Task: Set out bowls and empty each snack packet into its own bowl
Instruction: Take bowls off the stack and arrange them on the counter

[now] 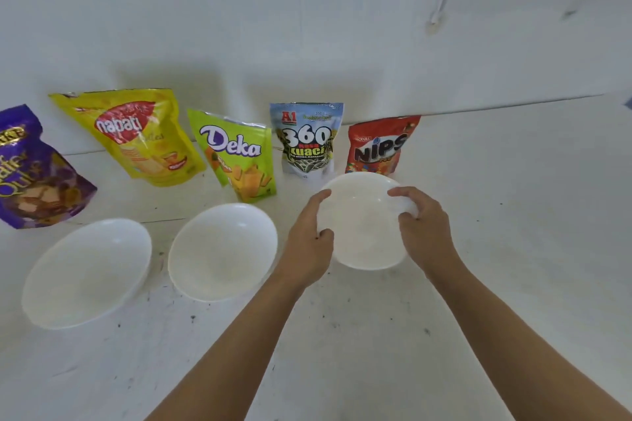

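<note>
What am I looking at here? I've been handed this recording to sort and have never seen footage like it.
There is no machine: this is one picture from a camera worn on a person's head, looking forward and down at their own bare arms. On the white table, five snack packets stand in a row by the wall: purple, Nabati, Deka, Kuaci and Nips. All look unopened. In front sit two empty white bowls, a left bowl and a middle bowl. The left hand and right hand grip a third bowl by its sides, fingers over the rim, in front of Kuaci and Nips. Whether it touches the table is unclear.
</note>
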A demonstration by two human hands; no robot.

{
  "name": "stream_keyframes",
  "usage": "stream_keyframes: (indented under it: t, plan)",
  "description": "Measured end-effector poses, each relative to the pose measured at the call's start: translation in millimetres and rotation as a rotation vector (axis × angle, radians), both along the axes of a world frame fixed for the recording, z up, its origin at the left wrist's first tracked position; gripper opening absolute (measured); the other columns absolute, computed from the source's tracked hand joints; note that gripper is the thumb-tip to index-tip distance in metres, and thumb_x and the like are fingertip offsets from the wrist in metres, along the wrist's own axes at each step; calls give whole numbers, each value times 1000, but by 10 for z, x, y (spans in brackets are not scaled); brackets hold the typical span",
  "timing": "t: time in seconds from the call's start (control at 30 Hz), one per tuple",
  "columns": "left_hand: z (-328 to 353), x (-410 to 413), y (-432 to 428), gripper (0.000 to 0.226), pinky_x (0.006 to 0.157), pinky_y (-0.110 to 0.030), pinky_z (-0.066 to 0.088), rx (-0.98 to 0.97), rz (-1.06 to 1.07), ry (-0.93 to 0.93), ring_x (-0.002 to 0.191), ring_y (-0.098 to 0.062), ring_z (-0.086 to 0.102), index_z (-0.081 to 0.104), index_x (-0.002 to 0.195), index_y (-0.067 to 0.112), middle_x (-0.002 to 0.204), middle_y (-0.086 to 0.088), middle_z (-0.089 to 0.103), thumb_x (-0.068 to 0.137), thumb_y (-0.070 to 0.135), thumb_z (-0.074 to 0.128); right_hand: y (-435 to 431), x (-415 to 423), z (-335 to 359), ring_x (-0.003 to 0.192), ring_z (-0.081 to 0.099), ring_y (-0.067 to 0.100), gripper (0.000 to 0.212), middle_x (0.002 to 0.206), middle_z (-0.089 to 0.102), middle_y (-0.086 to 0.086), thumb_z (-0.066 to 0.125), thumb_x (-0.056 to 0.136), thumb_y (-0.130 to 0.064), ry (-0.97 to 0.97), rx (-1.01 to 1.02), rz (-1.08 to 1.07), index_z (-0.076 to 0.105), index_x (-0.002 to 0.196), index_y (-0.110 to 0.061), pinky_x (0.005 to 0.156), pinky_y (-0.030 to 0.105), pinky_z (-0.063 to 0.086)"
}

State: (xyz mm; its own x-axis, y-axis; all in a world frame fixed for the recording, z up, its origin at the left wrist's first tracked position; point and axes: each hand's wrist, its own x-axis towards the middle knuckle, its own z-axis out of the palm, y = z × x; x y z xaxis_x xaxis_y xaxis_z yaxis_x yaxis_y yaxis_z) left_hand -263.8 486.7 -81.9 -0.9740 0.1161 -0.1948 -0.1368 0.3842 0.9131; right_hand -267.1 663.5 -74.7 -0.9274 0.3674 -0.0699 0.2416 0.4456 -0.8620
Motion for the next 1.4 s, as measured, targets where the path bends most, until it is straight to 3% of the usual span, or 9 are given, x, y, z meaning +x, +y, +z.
stream_keyframes:
  t: [0.23,0.43,0.57,0.63,0.77,0.83,1.03,1.2,1.4]
  plan:
    - [-227,-76,21,64,74,-20,45,-51,40,-59,91,-7,52,39,147,35,134,7,46,95,-4,41,47,-32,-298,128,44,24,55,141,52,3,39,89,11,-98,46,122,56,131,-19,103,34,42]
    - [-218,-116,1,62,111,-46,42,-105,11,-70,128,-23,44,39,147,35,150,1,40,95,2,47,43,-50,-306,131,45,24,51,142,52,1,45,91,7,-99,69,165,54,132,-22,108,41,41]
    - [-76,-48,13,62,118,-40,29,-157,-18,-11,150,-22,22,37,149,37,165,0,18,97,9,54,-23,-13,-164,127,46,16,42,140,54,-3,56,93,-3,-2,167,161,56,130,-22,107,33,38]
    - [47,-22,-15,56,117,-38,31,-132,-10,69,148,-19,27,41,146,37,163,3,25,98,13,55,-97,-1,-39,116,47,9,37,135,57,-4,59,94,-8,97,201,197,58,128,-21,104,31,40]
    - [387,36,-207,41,92,-7,32,-86,60,257,122,0,42,52,138,32,141,15,49,99,19,58,-318,-2,313,108,55,8,29,123,64,-6,62,94,-13,258,207,252,63,122,-21,96,24,42]
    - [563,72,-385,34,84,-3,34,-50,100,285,118,-2,49,57,131,32,134,16,54,99,21,59,-464,10,508,100,60,5,22,112,67,-8,61,95,-13,315,151,275,65,115,-22,90,20,47]
    - [1028,380,-1127,13,64,-8,46,-10,244,399,86,-4,62,68,103,29,95,12,65,98,20,60,-1126,87,895,80,63,1,14,86,68,-11,63,92,-11,402,-19,395,67,98,-22,69,13,47]
    - [1244,799,-2031,15,67,-15,48,-92,402,417,84,-6,63,67,95,36,93,9,67,98,24,59,-1998,171,1051,75,68,22,17,81,69,-4,65,90,-12,396,-124,586,67,88,-28,68,29,53]
    - [1288,1467,-3223,13,70,-23,49,-171,633,381,87,-14,62,68,95,31,91,6,67,99,24,58,-3237,430,1069,73,67,17,9,81,68,-7,65,91,-11,416,-144,816,67,90,-20,63,23,52]
